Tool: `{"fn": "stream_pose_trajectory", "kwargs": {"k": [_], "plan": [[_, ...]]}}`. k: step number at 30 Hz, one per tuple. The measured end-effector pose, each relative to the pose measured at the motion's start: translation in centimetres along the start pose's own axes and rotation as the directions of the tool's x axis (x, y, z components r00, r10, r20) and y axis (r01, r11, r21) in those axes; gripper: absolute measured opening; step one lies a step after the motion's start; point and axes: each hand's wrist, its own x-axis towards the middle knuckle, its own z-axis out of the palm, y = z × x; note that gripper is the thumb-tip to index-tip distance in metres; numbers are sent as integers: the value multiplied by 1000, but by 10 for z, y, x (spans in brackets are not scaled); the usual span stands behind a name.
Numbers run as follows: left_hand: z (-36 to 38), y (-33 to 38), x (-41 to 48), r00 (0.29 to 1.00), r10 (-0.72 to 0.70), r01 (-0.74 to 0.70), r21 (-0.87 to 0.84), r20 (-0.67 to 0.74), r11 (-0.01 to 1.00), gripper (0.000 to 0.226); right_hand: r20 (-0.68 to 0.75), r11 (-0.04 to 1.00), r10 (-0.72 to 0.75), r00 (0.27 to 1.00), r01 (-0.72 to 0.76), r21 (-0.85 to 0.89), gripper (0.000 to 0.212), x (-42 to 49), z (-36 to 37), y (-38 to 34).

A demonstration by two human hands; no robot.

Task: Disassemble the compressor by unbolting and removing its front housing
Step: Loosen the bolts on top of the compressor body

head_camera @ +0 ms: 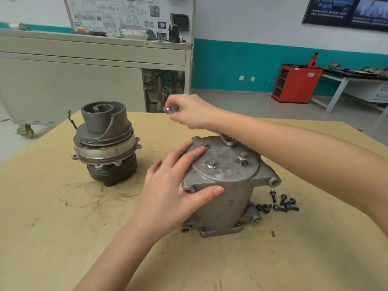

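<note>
Head view: housing (226, 185) upright, mid worktop (63, 227). Left hand (172, 192) flat, fingers spread on housing top, thumb against side. Right hand (186, 111) curled round wrench (226, 138) handle; wrench head at housing top, far side. Loose bolts (281, 204) just right of housing; scroll unit (105, 143) well left.

Single head-worn wide-angle view, looking forward and down at close range onto the tabletop (63, 238), which fills the lower frame; the workshop floor (241, 101) and wall (252, 24) occupy the upper frame.
</note>
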Motion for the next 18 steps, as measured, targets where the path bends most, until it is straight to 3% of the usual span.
{"fn": "stream_pose_trajectory", "kwargs": {"k": [4, 7, 15, 18], "plan": [[0, 1, 0, 1000, -9, 9, 21, 1, 1000, 85, -221, 967, 145, 964, -90, 240, 22, -6, -16, 14], [0, 1, 0, 1000, -11, 11, 17, -4, 1000, 85, -290, 969, 194, 937, -136, 208, 23, -7, -17, 23], [1, 1, 0, 1000, -8, 8, 26, -4, 1000, 84, -174, 992, 120, 977, -125, -16, 27, -1, -6, 19], [1, 1, 0, 1000, -7, 8, 38, -7, 999, 84, -207, 995, 100, 973, -101, 5, 27, -2, -7, 15]]}}
